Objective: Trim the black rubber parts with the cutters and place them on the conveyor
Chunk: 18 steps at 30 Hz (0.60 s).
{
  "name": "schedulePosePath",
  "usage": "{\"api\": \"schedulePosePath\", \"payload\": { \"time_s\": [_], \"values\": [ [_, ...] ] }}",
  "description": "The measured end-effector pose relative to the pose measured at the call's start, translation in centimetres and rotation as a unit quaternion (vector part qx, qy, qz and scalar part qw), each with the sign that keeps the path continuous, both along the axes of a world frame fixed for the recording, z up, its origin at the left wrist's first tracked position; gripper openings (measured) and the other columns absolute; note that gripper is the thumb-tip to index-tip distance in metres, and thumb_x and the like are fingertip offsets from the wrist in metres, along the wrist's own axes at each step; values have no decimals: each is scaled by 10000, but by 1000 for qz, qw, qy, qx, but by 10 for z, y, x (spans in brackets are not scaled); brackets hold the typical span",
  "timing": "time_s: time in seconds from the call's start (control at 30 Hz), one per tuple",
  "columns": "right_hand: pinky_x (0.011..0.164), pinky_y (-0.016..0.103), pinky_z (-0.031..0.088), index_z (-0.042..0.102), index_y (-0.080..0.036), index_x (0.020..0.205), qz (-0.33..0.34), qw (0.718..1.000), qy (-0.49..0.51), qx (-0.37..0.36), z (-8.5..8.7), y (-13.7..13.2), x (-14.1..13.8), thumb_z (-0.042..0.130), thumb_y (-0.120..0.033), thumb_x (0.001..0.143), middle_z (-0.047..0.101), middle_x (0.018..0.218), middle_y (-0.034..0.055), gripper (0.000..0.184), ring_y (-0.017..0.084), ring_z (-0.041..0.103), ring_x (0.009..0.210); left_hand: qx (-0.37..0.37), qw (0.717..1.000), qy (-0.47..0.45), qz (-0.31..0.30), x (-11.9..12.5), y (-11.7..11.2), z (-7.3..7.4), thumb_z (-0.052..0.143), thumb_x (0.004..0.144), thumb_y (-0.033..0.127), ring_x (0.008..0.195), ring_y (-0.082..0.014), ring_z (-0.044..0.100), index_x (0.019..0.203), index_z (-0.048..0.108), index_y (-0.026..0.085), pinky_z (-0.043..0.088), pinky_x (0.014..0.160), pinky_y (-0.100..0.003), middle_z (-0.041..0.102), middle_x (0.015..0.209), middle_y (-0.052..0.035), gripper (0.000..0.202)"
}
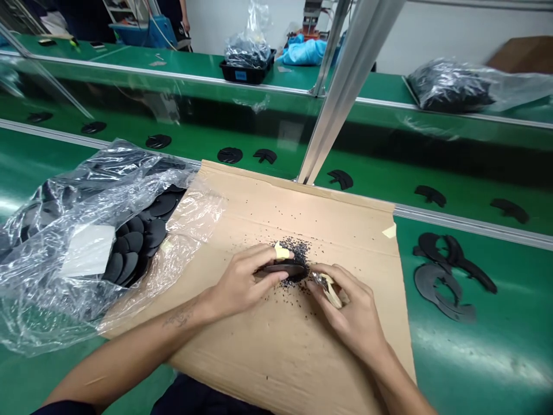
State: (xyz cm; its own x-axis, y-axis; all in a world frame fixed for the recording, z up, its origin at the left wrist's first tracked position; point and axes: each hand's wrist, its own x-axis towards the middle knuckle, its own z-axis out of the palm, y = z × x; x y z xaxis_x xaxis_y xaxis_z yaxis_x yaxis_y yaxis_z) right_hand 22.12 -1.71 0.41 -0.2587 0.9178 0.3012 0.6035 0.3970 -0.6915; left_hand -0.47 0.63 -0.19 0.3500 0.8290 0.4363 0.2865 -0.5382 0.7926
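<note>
My left hand point(242, 279) is closed on the edge of a thin black disc point(294, 270), thumb below and fingers above, with a yellow wrap on one fingertip. Beneath the disc, a heap of tiny black bits point(298, 249) spreads over a cardboard sheet point(259, 328). Just right of the disc, my right hand point(356, 314) is closed around a small tool point(332, 293) with a shiny metal part and cream wrapping. Its exact kind is partly hidden by the fingers. The tool and the disc look slightly apart.
At left, a clear plastic bag point(47, 253) lies open over several black discs point(129, 242) and a white card point(88, 251). Curved black parts point(440, 288) lie at right. Behind a metal post point(345, 86), black pieces point(230, 154) are spaced along a green surface.
</note>
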Motion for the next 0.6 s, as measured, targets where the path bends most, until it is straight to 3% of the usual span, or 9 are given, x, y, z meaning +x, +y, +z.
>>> {"api": "schedulePosePath", "payload": {
  "time_s": [0.07, 0.13, 0.23, 0.33, 0.47, 0.6],
  "values": [
    [596, 287, 498, 664, -249, 1092, 9, 999, 46, -17, 2, -3, -5, 662, -253, 900, 728, 970, 45, 191, 181, 664, 765, -37, 999, -39, 5, 2, -2, 0, 667, 926, 204, 913, -153, 696, 1116, 642, 169, 574, 794, -266, 735, 1012, -56, 195],
    [616, 293, 500, 666, -236, 1038, 23, 998, 53, 4, 3, -5, -9, 652, -211, 899, 715, 894, 40, 143, 181, 659, 754, -34, 998, -47, 3, 4, -3, -2, 676, 917, 198, 912, -157, 703, 1092, 633, 165, 582, 806, -271, 733, 998, -57, 183],
    [617, 306, 450, 656, -196, 991, 46, 994, -6, 95, 2, -8, -8, 559, -91, 913, 643, 751, 36, 163, 172, 592, 682, 48, 999, 13, -14, 3, -2, -4, 617, 932, 138, 936, -172, 680, 1118, 623, 162, 573, 820, -300, 714, 1004, -69, 187],
    [595, 317, 380, 658, -169, 996, 71, 977, -87, 183, 2, -10, -5, 511, -52, 915, 630, 736, 49, 205, 169, 533, 654, 144, 980, 133, -29, 0, -1, -6, 539, 918, 45, 918, -181, 639, 1165, 614, 172, 555, 788, -315, 688, 1014, -72, 287],
    [599, 316, 406, 630, -170, 1064, 114, 981, -42, 153, 2, -9, -3, 569, -97, 909, 639, 755, 39, 182, 163, 545, 645, 160, 966, 202, -35, -4, 0, -6, 468, 882, -21, 913, -185, 614, 1137, 615, 163, 549, 772, -314, 670, 1051, -83, 347],
    [631, 324, 463, 616, -200, 1110, 66, 990, -4, 126, 3, -2, 1, 617, -126, 885, 658, 804, 41, 237, 183, 602, 702, 116, 981, 151, -20, -6, 1, -8, 462, 861, -20, 957, -192, 632, 1122, 615, 153, 569, 789, -321, 668, 1077, -96, 348]
  ]
}}
